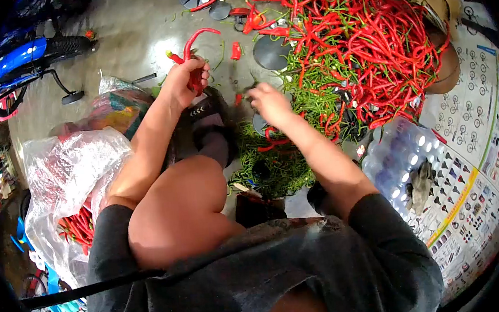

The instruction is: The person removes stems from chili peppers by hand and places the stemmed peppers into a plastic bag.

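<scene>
Your left hand (188, 81) is closed around a small bunch of long, glossy red chilli peppers (195, 34), one curved end jutting out above the fist. Your right hand (272, 104) has its fingers bent inward over the smooth grey floor (141, 47); with the blur there, I cannot tell whether they grip anything. Just beside that hand lies a spread of thin green stalks (277, 168), meeting a large heap of red chilli peppers (363, 35) toward the floor's top right corner.

White chevrons mark your black shoe (199, 108). The white printed sheet (461, 163) along the right shows bicycle drawings, rows of parts and a yellow stripe, its lettering too small to read. On its left edge sits a shiny clear plastic pack (392, 150). Near your left forearm, a crumpled clear plastic bag (69, 170) contains more red chillies (79, 225). A blue-framed bicycle (19, 60) stands at the floor's top left, a small side wheel (73, 97) beneath it.
</scene>
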The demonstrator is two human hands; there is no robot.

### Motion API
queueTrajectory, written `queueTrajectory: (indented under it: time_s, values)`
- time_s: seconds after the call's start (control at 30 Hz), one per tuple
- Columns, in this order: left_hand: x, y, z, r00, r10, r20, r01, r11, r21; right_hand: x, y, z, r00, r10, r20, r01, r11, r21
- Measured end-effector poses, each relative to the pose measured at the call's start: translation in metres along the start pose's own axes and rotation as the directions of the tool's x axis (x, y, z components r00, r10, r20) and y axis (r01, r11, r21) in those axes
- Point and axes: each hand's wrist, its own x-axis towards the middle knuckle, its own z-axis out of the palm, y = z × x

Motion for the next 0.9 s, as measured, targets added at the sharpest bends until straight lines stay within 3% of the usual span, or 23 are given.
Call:
queueTrajectory:
  time_s: [0.03, 0.1, 0.13, 0.17, 0.23, 0.3, 0.37, 0.47, 0.5, 0.63, 0.7, 0.73, 0.77, 0.83, 0.9]
  values:
    - [0.000, 0.000, -0.004, 1.000, -0.007, -0.014, 0.007, 1.000, -0.016, 0.004, -0.008, 0.001, 0.996, 0.003, 0.093, -0.004, 1.000, 0.003]
    - [0.004, -0.003, -0.012, 0.999, -0.026, -0.040, 0.025, 0.999, -0.029, 0.013, -0.032, -0.001, 0.975, -0.059, 0.215, 0.095, 0.982, -0.161]
    - [0.006, -0.004, -0.015, 0.997, -0.049, -0.056, 0.046, 0.998, -0.042, 0.014, -0.017, 0.026, 0.977, -0.193, 0.093, 0.206, 0.964, -0.171]
    - [0.006, -0.004, -0.016, 0.997, -0.045, -0.059, 0.042, 0.998, -0.042, 0.017, -0.018, 0.020, 0.976, -0.197, 0.092, 0.210, 0.963, -0.170]
    - [0.004, -0.006, -0.015, 0.995, -0.066, -0.069, 0.062, 0.997, -0.048, 0.019, -0.017, 0.003, 0.964, 0.126, 0.235, -0.075, 0.974, -0.214]
    - [0.004, -0.014, -0.018, 0.996, -0.077, -0.052, 0.074, 0.995, -0.060, 0.009, 0.013, 0.009, 0.993, 0.038, 0.108, -0.011, 0.971, -0.238]
    - [0.002, -0.027, -0.012, 0.992, -0.071, -0.104, 0.083, 0.989, 0.119, 0.007, 0.017, -0.001, 0.980, 0.156, 0.127, -0.145, 0.985, -0.091]
    - [-0.009, -0.045, 0.005, 0.983, -0.157, -0.099, 0.180, 0.936, 0.303, 0.006, -0.022, -0.025, 0.983, 0.090, -0.157, -0.033, 0.941, 0.336]
    - [-0.016, -0.044, 0.012, 0.982, -0.169, -0.084, 0.189, 0.906, 0.379, 0.007, -0.037, -0.032, 0.973, 0.081, -0.214, 0.011, 0.917, 0.400]
    - [-0.007, -0.046, 0.008, 0.986, -0.160, 0.049, 0.127, 0.906, 0.405, 0.012, -0.053, -0.036, 0.962, 0.154, -0.225, -0.011, 0.846, 0.534]
    - [-0.007, -0.045, 0.008, 0.990, -0.124, 0.064, 0.089, 0.914, 0.396, 0.015, -0.056, -0.047, 0.953, 0.299, -0.057, -0.194, 0.741, 0.643]
    - [-0.008, -0.045, 0.008, 0.992, -0.094, 0.079, 0.057, 0.921, 0.386, 0.014, -0.056, -0.055, 0.954, 0.290, 0.080, -0.260, 0.659, 0.706]
    - [-0.008, -0.045, 0.006, 0.992, -0.095, 0.078, 0.058, 0.921, 0.386, 0.016, -0.054, -0.054, 0.953, 0.290, 0.081, -0.261, 0.659, 0.706]
    - [-0.007, -0.044, 0.002, 0.988, -0.117, 0.099, 0.084, 0.955, 0.283, 0.020, -0.047, -0.050, 0.954, 0.236, 0.186, -0.273, 0.422, 0.865]
    - [-0.007, -0.039, 0.003, 0.984, -0.124, 0.129, 0.101, 0.979, 0.175, 0.021, -0.044, -0.050, 0.961, 0.203, 0.188, -0.256, 0.390, 0.885]
